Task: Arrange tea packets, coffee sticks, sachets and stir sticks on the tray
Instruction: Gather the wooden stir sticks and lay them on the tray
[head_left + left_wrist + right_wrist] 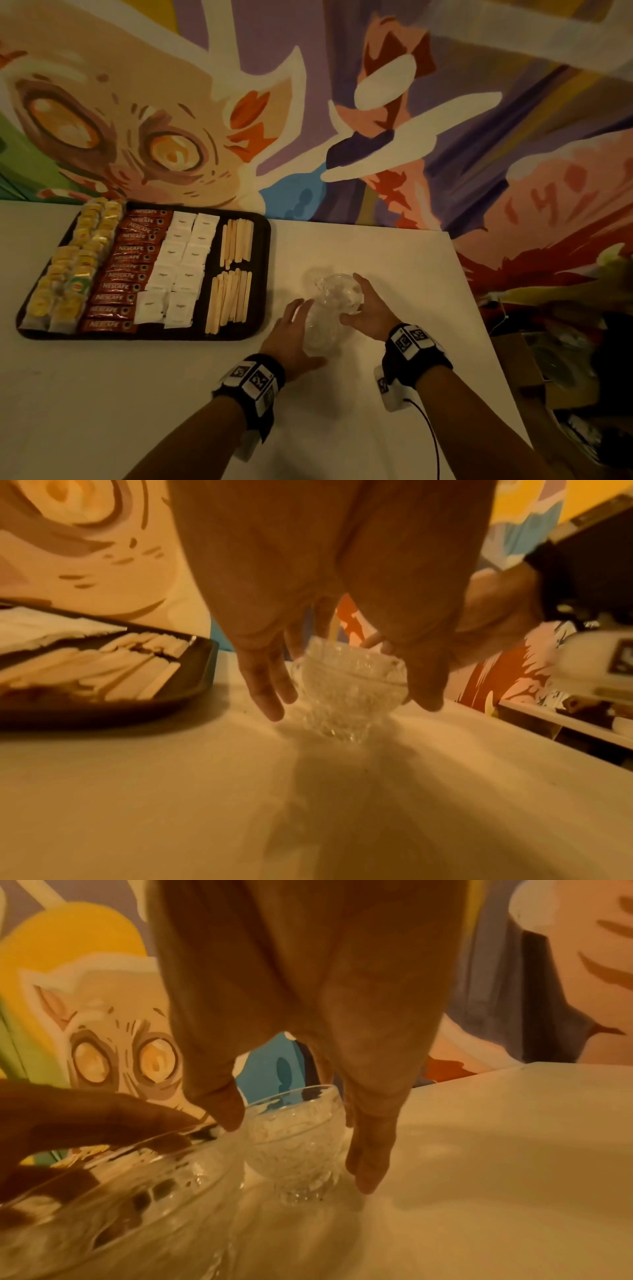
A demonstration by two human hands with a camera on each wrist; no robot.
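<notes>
The black tray sits at the table's left with neat columns of yellow tea packets, red coffee sticks, white sachets and wooden stir sticks. Right of it stand two clear patterned glass cups. My left hand holds the nearer glass cup between thumb and fingers. In the left wrist view, that cup sits inside the left hand. My right hand holds the farther glass cup the same way; in the right wrist view, that hand brackets this cup.
The white table ends at a right edge close to my right hand, with boxes and clutter beyond it. A painted mural wall rises just behind the tray. A black cable hangs from the right wristband.
</notes>
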